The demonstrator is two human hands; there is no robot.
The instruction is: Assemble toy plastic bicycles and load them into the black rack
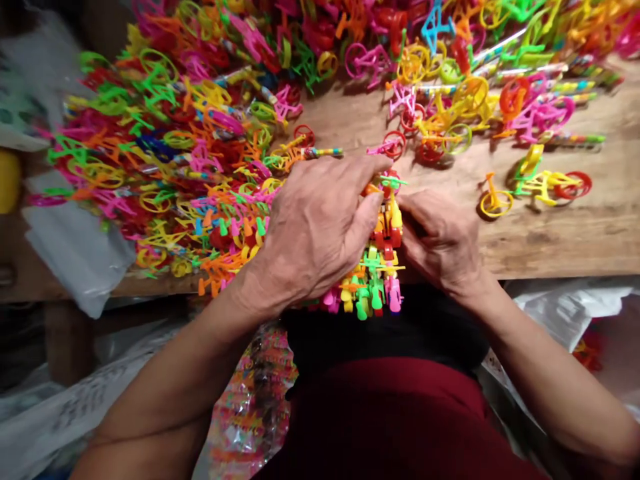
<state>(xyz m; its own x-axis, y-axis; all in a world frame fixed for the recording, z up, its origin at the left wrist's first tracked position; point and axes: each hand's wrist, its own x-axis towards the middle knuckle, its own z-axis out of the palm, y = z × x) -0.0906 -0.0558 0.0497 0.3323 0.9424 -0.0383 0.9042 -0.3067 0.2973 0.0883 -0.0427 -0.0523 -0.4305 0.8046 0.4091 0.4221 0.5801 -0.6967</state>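
Observation:
Lined up close together at the table's near edge are several small plastic toy bicycles (373, 283) in green, yellow, orange, red and pink. My left hand (320, 227) lies across this row from above, its thumb and fingers closed round the end bicycles. Against the right end of the row, my right hand (440, 237) is curled with its fingers bent together. Its fingertips are partly hidden, so what they pinch cannot be made out. Just beyond my left fingertips lies a pink and red toy bicycle (393, 145).
A big heap of toy bicycles (165, 133) covers the left and back of the wooden table (565, 250). Loose bicycle pieces (495, 197) lie at the right. Plastic bags (80, 253) hang at the left edge. A clear bag of packed toys (255, 400) is below.

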